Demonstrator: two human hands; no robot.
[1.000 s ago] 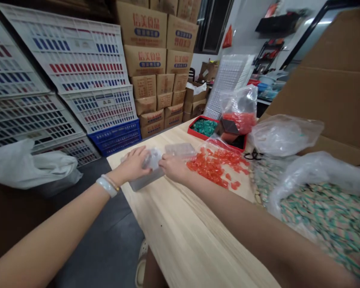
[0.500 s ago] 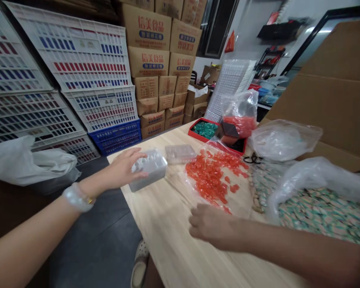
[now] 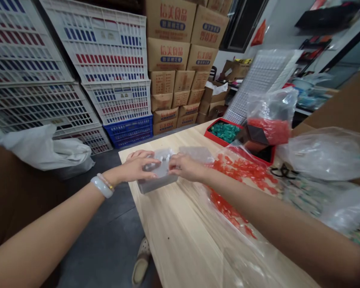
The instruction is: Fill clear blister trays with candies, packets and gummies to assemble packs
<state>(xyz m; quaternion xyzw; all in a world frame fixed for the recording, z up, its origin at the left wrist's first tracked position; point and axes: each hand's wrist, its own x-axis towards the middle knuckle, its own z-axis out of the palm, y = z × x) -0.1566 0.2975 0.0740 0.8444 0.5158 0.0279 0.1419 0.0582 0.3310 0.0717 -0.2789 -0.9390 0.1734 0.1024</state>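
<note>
A stack of clear plastic moulded trays (image 3: 160,182) sits at the table's left edge. My left hand (image 3: 138,165) lies over its left end, thumb and fingers apart. At the right end of the stack, the fingers of my right hand (image 3: 184,166) are bent and pressed together over the top; anything between them is too small to make out. Just behind that hand lies a flat clear plastic piece (image 3: 196,153). Red-orange translucent wrapped pieces (image 3: 243,172) are spread over a clear plastic sheet under my right forearm, which covers some of them.
A red tray (image 3: 213,138) of green pieces and a clear bag (image 3: 273,116) of red pieces stand at the table's back. Plastic bags (image 3: 333,156) lie to the right. Stacked crates (image 3: 114,60) and cardboard boxes (image 3: 171,52) rise beyond the table.
My right hand has moved forward and left, from beside the red pieces to the tray stack. My left hand stays on the stack. The view has shifted left.
</note>
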